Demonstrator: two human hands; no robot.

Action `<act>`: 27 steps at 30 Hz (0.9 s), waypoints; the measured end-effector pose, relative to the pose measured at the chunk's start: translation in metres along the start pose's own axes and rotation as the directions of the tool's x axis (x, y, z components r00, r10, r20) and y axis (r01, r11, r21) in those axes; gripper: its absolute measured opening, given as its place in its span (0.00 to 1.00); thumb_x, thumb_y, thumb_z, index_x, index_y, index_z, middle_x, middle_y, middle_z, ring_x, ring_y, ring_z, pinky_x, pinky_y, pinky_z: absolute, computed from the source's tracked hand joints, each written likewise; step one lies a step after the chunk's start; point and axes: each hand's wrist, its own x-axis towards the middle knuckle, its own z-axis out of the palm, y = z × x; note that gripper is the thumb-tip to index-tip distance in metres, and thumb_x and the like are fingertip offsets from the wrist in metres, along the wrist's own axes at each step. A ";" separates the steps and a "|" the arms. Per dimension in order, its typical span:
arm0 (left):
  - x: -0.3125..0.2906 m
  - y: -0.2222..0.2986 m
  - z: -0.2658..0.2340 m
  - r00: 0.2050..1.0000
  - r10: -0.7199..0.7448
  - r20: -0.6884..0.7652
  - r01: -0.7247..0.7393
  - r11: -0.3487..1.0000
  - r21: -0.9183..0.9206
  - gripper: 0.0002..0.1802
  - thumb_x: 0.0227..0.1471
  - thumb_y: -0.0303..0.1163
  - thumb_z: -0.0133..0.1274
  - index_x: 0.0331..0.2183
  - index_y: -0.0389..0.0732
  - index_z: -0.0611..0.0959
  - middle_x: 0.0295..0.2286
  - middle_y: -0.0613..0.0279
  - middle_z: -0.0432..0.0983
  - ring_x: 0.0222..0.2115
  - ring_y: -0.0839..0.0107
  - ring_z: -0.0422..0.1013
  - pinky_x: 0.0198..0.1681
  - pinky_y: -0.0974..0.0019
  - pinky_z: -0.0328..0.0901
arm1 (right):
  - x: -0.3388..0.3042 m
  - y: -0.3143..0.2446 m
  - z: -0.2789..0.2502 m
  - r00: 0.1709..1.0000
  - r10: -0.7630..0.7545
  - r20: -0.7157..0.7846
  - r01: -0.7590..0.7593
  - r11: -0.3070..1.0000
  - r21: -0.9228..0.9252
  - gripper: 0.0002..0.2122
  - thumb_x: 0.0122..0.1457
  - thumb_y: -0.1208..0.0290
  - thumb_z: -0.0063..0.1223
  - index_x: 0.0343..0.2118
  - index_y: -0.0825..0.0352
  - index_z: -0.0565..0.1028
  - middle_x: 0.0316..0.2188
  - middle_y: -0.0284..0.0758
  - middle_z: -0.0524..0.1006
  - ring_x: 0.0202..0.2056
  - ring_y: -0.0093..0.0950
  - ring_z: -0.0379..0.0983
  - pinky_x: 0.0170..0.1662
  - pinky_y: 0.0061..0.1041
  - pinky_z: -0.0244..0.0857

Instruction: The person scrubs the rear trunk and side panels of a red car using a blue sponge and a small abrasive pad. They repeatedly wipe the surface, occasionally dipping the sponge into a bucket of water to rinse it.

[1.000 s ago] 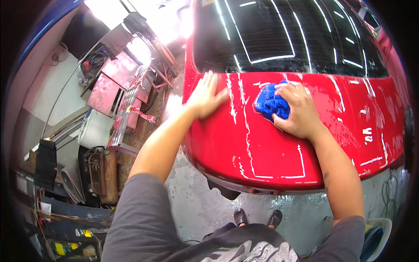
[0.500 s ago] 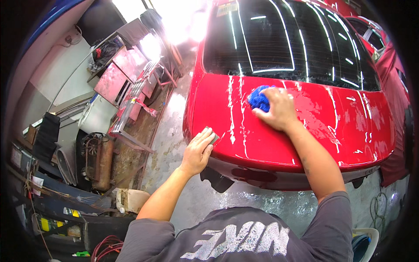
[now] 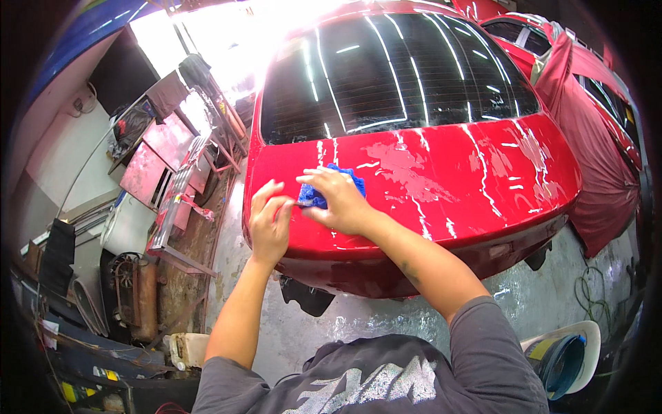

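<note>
My right hand is closed on a blue fluffy cloth, which rests on the wet red trunk lid of a car, towards its left side. Close beside it, my left hand hovers over the lid's left edge with its fingers curled. Between the left thumb and fingers a small dark-grey pad shows edge-on, its tip close to the cloth. Dull patches and streaks of water mark the lid's middle and right.
Above the lid is the dark rear window. A red cover drapes another car at right. Buckets stand at lower right, near a coiled hose. Along the left are a metal-framed bench and a rusty cylinder.
My right hand has drawn the blue cloth left and nearer across the lid. My left hand has come off the lid's edge and turned, bringing the pad beside the cloth. The view has shifted right.
</note>
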 end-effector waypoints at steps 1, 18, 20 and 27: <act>0.014 0.014 0.005 0.999 0.016 0.029 -0.016 1.000 -0.006 0.10 0.68 0.33 0.62 0.39 0.35 0.88 0.54 0.45 0.81 0.63 0.45 0.72 0.67 0.47 0.64 | 0.004 0.009 -0.006 0.997 -0.052 -0.054 0.057 0.992 0.112 0.15 0.61 0.68 0.66 0.51 0.62 0.84 0.55 0.44 0.84 0.61 0.46 0.78 0.65 0.44 0.69; 0.016 -0.096 0.063 0.813 0.378 0.443 -0.112 0.848 -0.518 0.25 0.47 0.48 0.71 0.45 0.46 0.89 0.57 0.48 0.78 0.59 0.43 0.74 0.64 0.45 0.70 | -0.020 0.023 -0.050 0.514 0.771 -0.376 -0.251 0.555 0.793 0.10 0.62 0.78 0.55 0.46 0.62 0.77 0.36 0.28 0.82 0.31 0.20 0.78 0.29 0.23 0.71; 0.018 -0.170 0.042 0.861 0.338 0.381 -0.134 0.872 -0.470 0.25 0.44 0.45 0.72 0.44 0.46 0.87 0.54 0.49 0.80 0.57 0.44 0.76 0.64 0.46 0.70 | -0.015 0.006 -0.007 0.416 0.809 -0.416 -0.209 0.530 0.822 0.10 0.62 0.78 0.56 0.46 0.61 0.77 0.36 0.27 0.81 0.32 0.21 0.78 0.30 0.24 0.71; 0.115 -0.400 0.028 0.937 0.101 0.335 -0.049 0.986 -0.162 0.36 0.43 0.56 0.76 0.48 0.43 0.88 0.55 0.40 0.79 0.57 0.42 0.75 0.64 0.46 0.70 | 0.030 -0.078 0.132 0.351 0.842 -0.410 -0.231 0.502 0.833 0.13 0.65 0.77 0.66 0.51 0.60 0.78 0.42 0.28 0.86 0.38 0.20 0.84 0.32 0.25 0.75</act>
